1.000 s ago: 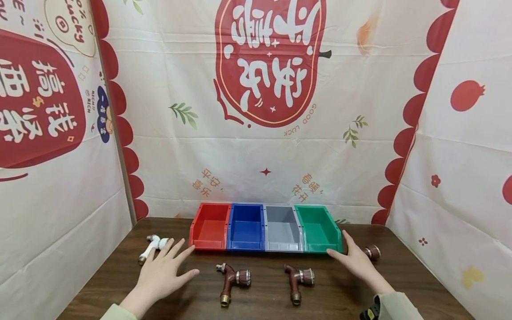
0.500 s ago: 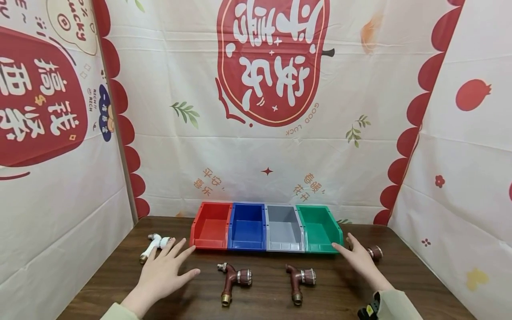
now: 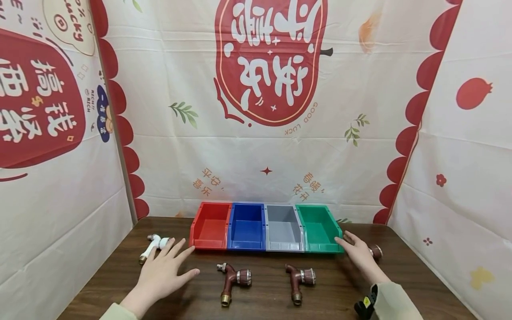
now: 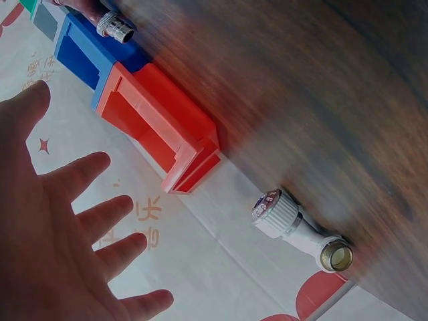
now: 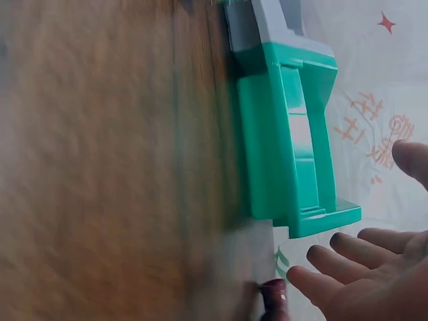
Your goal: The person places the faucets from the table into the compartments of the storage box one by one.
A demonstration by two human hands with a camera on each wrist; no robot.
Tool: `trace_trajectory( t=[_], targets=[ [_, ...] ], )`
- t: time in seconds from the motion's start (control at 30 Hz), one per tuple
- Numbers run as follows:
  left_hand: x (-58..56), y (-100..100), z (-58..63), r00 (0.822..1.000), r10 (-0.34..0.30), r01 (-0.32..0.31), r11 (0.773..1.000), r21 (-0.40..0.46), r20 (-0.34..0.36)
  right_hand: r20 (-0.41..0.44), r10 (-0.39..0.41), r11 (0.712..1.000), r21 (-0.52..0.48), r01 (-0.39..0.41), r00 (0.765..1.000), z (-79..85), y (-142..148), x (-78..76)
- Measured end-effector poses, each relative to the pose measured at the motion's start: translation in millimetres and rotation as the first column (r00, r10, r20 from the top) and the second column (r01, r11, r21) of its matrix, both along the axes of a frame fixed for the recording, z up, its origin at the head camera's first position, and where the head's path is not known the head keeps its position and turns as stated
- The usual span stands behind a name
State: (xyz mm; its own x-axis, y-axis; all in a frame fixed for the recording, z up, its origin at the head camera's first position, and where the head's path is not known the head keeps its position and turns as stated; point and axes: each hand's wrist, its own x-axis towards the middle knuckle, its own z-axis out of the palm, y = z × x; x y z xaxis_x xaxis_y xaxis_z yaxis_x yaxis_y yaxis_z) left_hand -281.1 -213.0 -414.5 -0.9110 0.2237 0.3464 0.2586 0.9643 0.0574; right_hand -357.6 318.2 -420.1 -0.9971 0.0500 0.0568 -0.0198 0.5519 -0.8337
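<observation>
Two taps (image 3: 230, 281) lie on the table (image 3: 267, 293) before four bins (image 3: 265, 227).

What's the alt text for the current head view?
A person's left hand and right hand, both open, extend over a wooden table toward a row of four bins: red, blue, gray, green. Two brown taps lie between the hands, a white tap near the left hand, and a third brown tap partly hidden by the right.

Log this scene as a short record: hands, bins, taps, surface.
Left hand: fingers spread, nothing held; nearest white tap
Right hand: nothing held; near green bin, partly hiding right brown tap in head view
Bins, left to right: red bin, blue bin, gray bin, green bin
Front taps: left brown tap, middle brown tap
Surface: wooden table
</observation>
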Motion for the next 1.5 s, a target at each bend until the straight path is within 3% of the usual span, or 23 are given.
trace_trajectory(
  t=[0.13, 0.3, 0.6, 0.97, 1.1, 1.33, 1.5],
  targets=[
    [-0.4, 0, 1.8, 1.0, 0.002, -0.002, 1.0, 0.0, 0.01, -0.082, 0.004, 0.991, 0.131, 0.007, 0.997, 7.8, 4, -7.4],
    [-0.1, 1, 3.2, 1.0, 0.005, -0.005, 1.0, 0.001, 0.021, -0.191, 0.055, 0.96, 0.28, 0.001, 0.98, 16.6, 5, -16.0],
    [2.1, 2, 5.1, 1.0, 0.002, -0.002, 1.0, 0.006, 0.015, -0.276, 0.127, 0.895, 0.445, 0.01, 0.953, 12.5, 2, -29.0],
    [0.7, -2, 7.0, 1.0, 0.009, -0.009, 1.0, -0.003, 0.025, -0.319, 0.195, 0.836, 0.549, 0.013, 0.928, 9.6, -3, -32.9],
    [0.7, -2, 7.0, 0.999, 0.018, -0.018, 1.0, -0.003, 0.042, -0.313, 0.2, 0.84, 0.543, 0.002, 0.929, 7.8, -2, -33.9],
    [1.1, -2, 6.4, 0.998, 0.018, -0.018, 1.0, -0.006, 0.056, -0.283, 0.135, 0.9, 0.437, 0.002, 0.95, 4.2, 3, -37.0],
    [0.5, -3, 6.6, 0.999, 0.009, -0.009, 1.0, -0.009, 0.032, -0.266, 0.107, 0.91, 0.414, 0.013, 0.958, 5.2, 6, -38.9]
  ],
)
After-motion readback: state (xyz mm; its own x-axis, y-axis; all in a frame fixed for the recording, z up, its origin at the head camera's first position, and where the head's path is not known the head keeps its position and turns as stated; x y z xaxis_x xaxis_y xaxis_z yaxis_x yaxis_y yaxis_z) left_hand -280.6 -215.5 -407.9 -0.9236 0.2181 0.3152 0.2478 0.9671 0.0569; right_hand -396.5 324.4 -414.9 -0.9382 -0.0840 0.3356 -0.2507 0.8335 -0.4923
